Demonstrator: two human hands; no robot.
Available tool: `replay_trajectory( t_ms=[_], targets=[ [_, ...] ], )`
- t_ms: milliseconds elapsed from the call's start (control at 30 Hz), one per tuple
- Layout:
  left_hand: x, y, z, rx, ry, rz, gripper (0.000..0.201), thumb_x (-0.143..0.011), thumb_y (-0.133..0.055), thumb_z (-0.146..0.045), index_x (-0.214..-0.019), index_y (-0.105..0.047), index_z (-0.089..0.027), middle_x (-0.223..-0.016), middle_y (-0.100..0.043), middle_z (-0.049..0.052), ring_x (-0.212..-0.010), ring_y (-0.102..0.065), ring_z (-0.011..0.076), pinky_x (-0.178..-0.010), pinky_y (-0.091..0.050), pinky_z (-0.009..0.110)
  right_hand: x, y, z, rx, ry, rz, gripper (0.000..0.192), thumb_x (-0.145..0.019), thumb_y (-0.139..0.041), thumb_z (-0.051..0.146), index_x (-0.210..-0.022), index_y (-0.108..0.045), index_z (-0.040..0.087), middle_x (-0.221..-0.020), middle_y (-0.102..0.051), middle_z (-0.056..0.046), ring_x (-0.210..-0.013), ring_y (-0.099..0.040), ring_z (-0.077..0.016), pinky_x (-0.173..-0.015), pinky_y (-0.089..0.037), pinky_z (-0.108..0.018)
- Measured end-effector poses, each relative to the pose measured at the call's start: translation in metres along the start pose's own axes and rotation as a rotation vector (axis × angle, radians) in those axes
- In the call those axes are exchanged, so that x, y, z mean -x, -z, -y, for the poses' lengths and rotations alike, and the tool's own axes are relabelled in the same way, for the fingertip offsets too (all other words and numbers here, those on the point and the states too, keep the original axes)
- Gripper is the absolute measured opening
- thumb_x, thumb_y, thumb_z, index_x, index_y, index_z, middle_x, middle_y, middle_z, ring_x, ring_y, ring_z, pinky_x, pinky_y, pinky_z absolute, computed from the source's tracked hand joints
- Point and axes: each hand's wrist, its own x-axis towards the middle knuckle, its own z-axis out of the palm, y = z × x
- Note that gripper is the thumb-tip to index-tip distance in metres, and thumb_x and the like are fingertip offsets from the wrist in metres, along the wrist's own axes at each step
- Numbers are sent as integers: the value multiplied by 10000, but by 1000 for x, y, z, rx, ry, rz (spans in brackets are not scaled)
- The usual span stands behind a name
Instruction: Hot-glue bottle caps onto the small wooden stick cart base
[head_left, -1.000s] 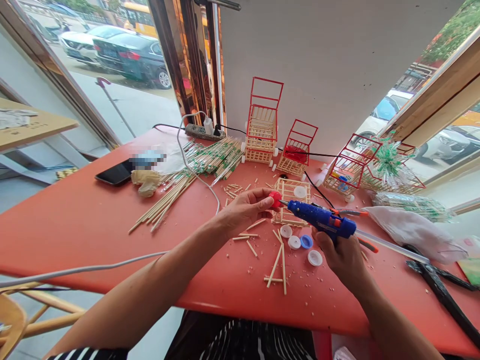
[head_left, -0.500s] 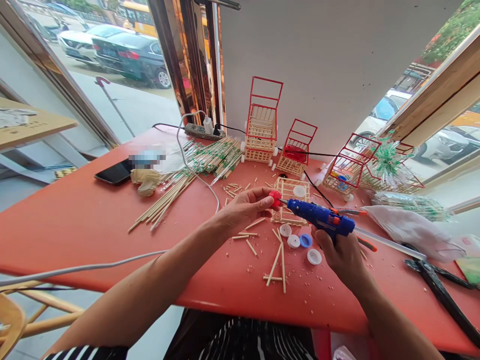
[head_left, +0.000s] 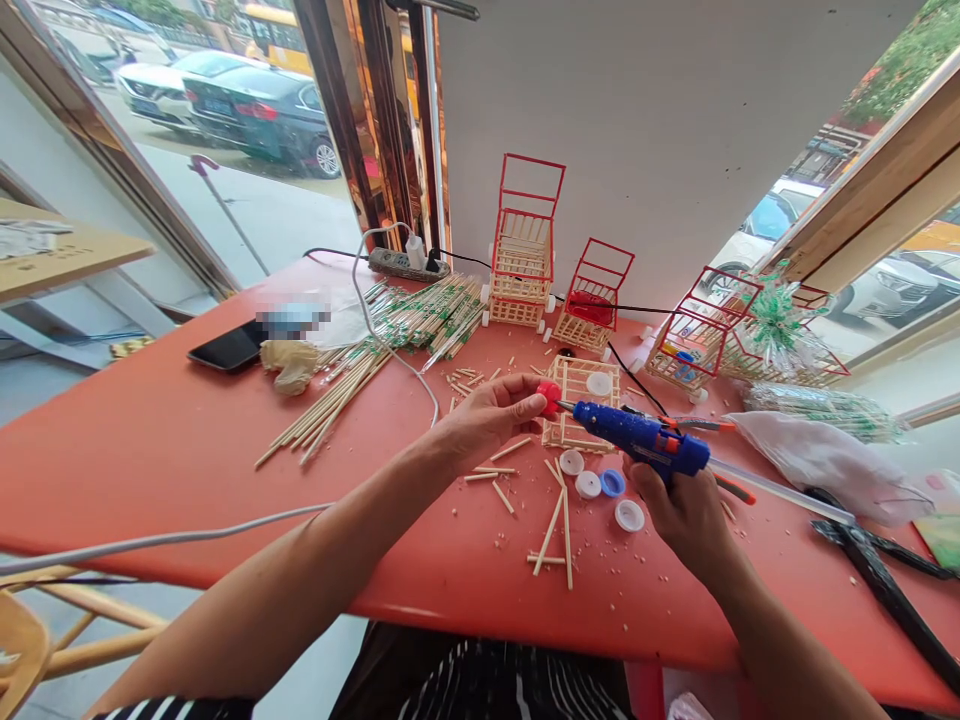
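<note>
The glue gun [head_left: 641, 437] sits in the right hand [head_left: 686, 515], its tip touching the bottle cap [head_left: 549, 397] pinched by the left hand [head_left: 487, 420] — both above the table [head_left: 150, 450]. Loose caps [head_left: 600, 487] lie just below. Little stick carts [head_left: 525, 250] stand behind; bamboo skewers [head_left: 352, 380] lie left.

You are gripping a glossy blue plastic glue gun [head_left: 641, 436] and pinching a smooth red plastic bottle cap [head_left: 549, 397]. Pale matt wooden sticks [head_left: 555, 520] are lying on the smooth, faintly shiny red tabletop [head_left: 150, 440], beside small white glossy plastic caps [head_left: 628, 515] and a crinkled clear plastic bag [head_left: 825, 455].
</note>
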Motion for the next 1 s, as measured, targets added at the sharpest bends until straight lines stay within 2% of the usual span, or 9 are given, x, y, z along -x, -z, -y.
replay_trajectory(
  t_ms=[233, 800, 1000],
  targets=[
    [0, -2, -1, -12, -3, -11, 536, -616, -1038, -460, -975, -788, -152, -926, -773, 50, -837, -708, 136, -743, -516, 243, -1, -1, -2, 7, 11, 6, 507, -1019, -434, 629, -698, -546, 253, -601, -633, -44, -541, -576, -201, -538, -406, -343],
    [-1, 0, 0, -10, -17, 19, 525, -637, -1027, -475, -981, -789, -157, -926, -778, 52, -829, -709, 131, -741, -522, 243, -1, 0, -1, 24, -13, 3, 510, -1013, -449, 634, -685, -544, 255, -595, -622, -50, -553, -578, -213, -541, -405, -345],
    [0, -1, -1, 1, -22, -19, 540, -602, -1040, -479, -959, -793, -158, -913, -769, 45, -823, -718, 136, -733, -521, 240, 0, 0, 0, 16, -39, -2, 529, -984, -476, 674, -680, -563, 250, -575, -610, -46, -525, -566, -201, -504, -375, -325]
  ],
)
